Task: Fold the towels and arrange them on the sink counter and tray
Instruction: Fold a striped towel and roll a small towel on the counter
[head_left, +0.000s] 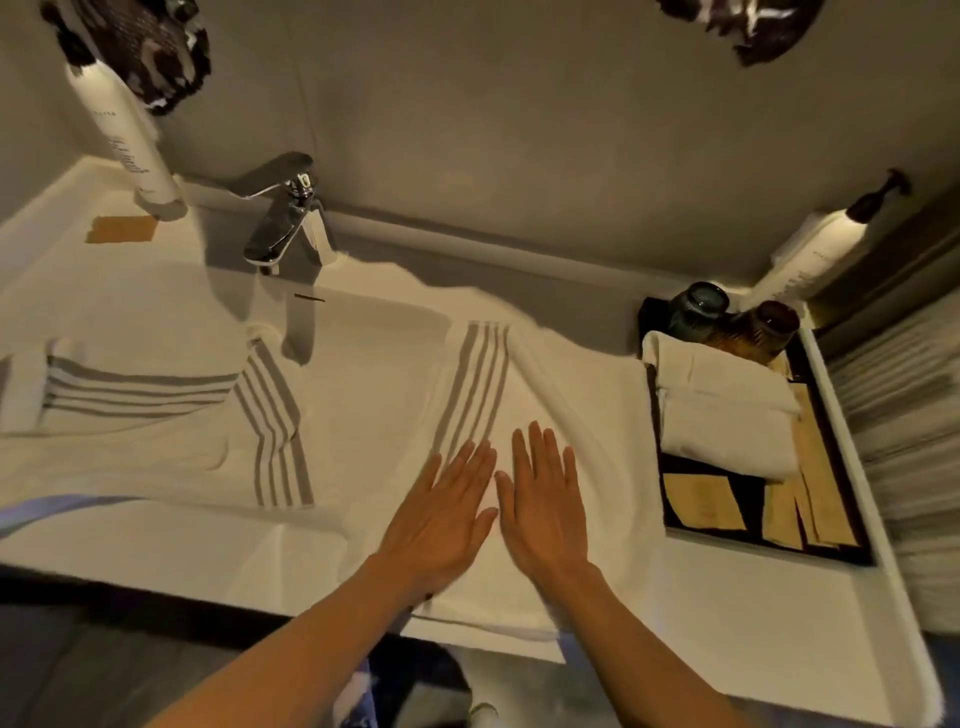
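Far left on the white sink table (649, 587): folded white towel with grey stripes (130, 389), lying across the basin edge, apparently finished. Just right of it, below the chrome faucet (283, 218): second white grey-striped towel (270, 441), loosely laid, fold not tidy. Centre: white terry towel with a grey stripe band (545, 374), spread flat on the table, near edge hanging slightly over the front. Left hand (441, 519) and right hand (543, 514): both open, palms down, fingers together and extended, resting side by side on this towel, gripping nothing. Right: black rectangular tray (860, 558) holding a rolled plain white towel (727, 415), tan paper packets (698, 501) and two dark glass tumblers (698, 306).

Step in hand, judged: smoothing the centre towel ahead of a fold. Next move, judged: pinching an edge or corners, carrying one side over to meet the other, stripes aligned, then pressing flat and setting it in place on the table.
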